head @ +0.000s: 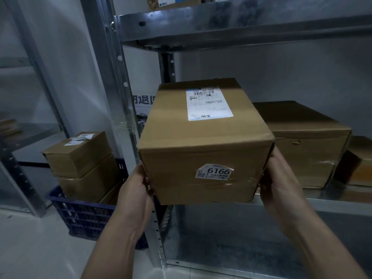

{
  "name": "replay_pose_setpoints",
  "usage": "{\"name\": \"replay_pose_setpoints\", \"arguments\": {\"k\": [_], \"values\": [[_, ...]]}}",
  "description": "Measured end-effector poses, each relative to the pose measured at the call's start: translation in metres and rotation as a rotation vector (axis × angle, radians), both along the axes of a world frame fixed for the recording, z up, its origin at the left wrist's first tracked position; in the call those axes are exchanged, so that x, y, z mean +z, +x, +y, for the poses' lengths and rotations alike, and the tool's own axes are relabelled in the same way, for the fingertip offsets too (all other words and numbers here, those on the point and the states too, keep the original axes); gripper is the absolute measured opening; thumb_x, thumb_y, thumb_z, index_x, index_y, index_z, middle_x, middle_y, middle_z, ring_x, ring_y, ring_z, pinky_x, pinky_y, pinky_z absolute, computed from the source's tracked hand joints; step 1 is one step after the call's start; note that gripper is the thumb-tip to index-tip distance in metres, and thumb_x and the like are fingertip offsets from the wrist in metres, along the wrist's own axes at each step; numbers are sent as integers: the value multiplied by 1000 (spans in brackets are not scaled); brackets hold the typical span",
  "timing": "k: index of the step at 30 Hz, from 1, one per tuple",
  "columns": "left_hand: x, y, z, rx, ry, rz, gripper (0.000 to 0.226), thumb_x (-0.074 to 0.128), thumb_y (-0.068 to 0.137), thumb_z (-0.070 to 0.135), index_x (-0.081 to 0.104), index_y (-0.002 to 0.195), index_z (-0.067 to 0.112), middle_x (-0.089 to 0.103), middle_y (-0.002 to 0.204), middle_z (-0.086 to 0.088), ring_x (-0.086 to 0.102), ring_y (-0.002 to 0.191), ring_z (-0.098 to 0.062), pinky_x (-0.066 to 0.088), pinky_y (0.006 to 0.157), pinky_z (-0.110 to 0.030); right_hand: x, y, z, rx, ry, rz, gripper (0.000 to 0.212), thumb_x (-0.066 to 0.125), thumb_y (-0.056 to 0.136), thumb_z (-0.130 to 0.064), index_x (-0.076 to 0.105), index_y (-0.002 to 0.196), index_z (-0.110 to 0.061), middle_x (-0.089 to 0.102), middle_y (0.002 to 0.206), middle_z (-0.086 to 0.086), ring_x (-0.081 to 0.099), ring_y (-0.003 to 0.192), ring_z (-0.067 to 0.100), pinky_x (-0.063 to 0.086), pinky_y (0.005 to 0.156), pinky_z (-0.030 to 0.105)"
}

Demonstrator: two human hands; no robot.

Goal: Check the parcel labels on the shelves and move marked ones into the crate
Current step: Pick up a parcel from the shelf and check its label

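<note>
Crate: a dark blue slatted crate point(80, 216) is seen on the floor at the near left, just left of the shelf post point(112, 77).
Crate contents: two cardboard boxes are stacked in it. The upper box point(78, 156) carries white labels on its top, and the lower box point(88, 184) sits directly beneath it.
Left hand: the left hand point(134, 194) is clamped on the parcel's lower left near corner. The thumb is laid at the near face, and the fingers are hidden round the left side.
Parcel: a brown cardboard parcel point(201, 141) is held between both hands at the middle shelf's near edge, its near end jutting out past that edge. Whether its far end rests on the shelf cannot be told.
Numbered sticker: a white sticker point(214, 171) printed "6166" is fixed to the near face under clear tape.
Shipping label: a white barcode label point(208, 103) is stuck on the top face, toward the far end.
Right hand: the right hand point(279, 184) is clamped on the parcel's right near edge, its fingers mostly hidden behind the box.
Middle shelf: the grey metal shelf point(322, 200) carries a larger taped box point(306, 146) just right of the parcel.
Far right: a smaller box point(360, 168) is partly seen beside it.
</note>
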State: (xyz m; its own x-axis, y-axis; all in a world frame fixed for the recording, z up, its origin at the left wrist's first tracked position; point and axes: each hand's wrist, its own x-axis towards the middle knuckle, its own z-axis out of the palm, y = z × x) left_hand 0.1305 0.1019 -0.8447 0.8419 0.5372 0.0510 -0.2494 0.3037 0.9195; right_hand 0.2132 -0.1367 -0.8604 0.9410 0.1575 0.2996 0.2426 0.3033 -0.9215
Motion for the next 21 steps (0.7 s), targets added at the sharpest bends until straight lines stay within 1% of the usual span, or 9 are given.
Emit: {"name": "replay_pose_setpoints", "arguments": {"k": [2, 3, 5, 7, 9, 12, 14, 18, 21], "values": [[-4, 3, 4, 17, 32, 5, 43, 43, 111, 18, 68, 77, 24, 56, 86, -3, 50, 79, -16, 44, 73, -33, -2, 2, 0, -1, 19, -15, 41, 41, 112, -12, 67, 138, -30, 73, 127, 14, 65, 102, 20, 51, 74, 35], [-5, 3, 6, 16, 50, -2, 43, 42, 112, 19, 72, 81, 26, 57, 87, -1, 51, 78, -15, 44, 73, -32, -3, 3, -1, 0, 27, -17, 40, 42, 112, -11, 68, 137, -29, 73, 127, 13, 65, 104, 22, 51, 77, 36], [-5, 4, 8, 7, 91, -27, 42, 40, 113, 21, 78, 104, 35, 72, 91, 7, 64, 79, -8, 49, 78, -30, -4, 3, -3, 11, 35, -18, 38, 44, 112, -13, 68, 137, -29, 75, 128, 5, 69, 111, 20, 52, 83, 35], [-4, 3, 6, -7, 124, -53, 39, 38, 114, 21, 74, 116, 38, 77, 92, 15, 70, 78, 1, 49, 81, -31, -6, 5, -5, 24, 28, -20, 36, 47, 111, -15, 68, 137, -30, 75, 130, 1, 70, 116, 19, 52, 87, 33], [-1, 2, 2, -2, 113, -69, 40, 37, 114, 23, 73, 108, 39, 78, 89, 17, 70, 75, 4, 47, 80, -32, -7, 7, -4, 33, 12, -38, 37, 48, 111, -13, 67, 137, -29, 74, 132, 1, 69, 116, 19, 54, 86, 29], [1, 1, 0, -2, 54, -88, 50, 36, 112, 31, 76, 83, 39, 74, 79, 16, 66, 66, 3, 42, 75, -33, -11, 9, -3, 56, 35, -73, 44, 46, 107, 1, 66, 136, -25, 72, 134, 3, 67, 115, 14, 58, 83, 22], [2, 1, -2, -28, 62, -103, 58, 33, 111, 40, 79, 75, 41, 75, 82, 15, 66, 70, 1, 42, 74, -34, -12, 11, -2, 76, 64, -85, 50, 44, 103, 11, 64, 137, -20, 72, 134, 5, 67, 116, 13, 58, 83, 17], [0, 6, -5, -70, 84, -132, 46, 34, 108, 51, 78, 99, 41, 78, 98, 12, 66, 87, -5, 44, 83, -36, -14, 13, 1, 71, 90, -118, 55, 44, 98, 19, 61, 138, -16, 71, 134, 7, 66, 118, 11, 55, 87, 15], [-2, 9, -4, -64, 58, -123, 39, 38, 107, 50, 74, 107, 35, 79, 97, 12, 68, 84, -3, 43, 83, -32, -18, 16, 2, 40, 101, -121, 56, 47, 98, 19, 62, 136, -19, 72, 132, 5, 66, 118, 11, 55, 88, 16]]}}
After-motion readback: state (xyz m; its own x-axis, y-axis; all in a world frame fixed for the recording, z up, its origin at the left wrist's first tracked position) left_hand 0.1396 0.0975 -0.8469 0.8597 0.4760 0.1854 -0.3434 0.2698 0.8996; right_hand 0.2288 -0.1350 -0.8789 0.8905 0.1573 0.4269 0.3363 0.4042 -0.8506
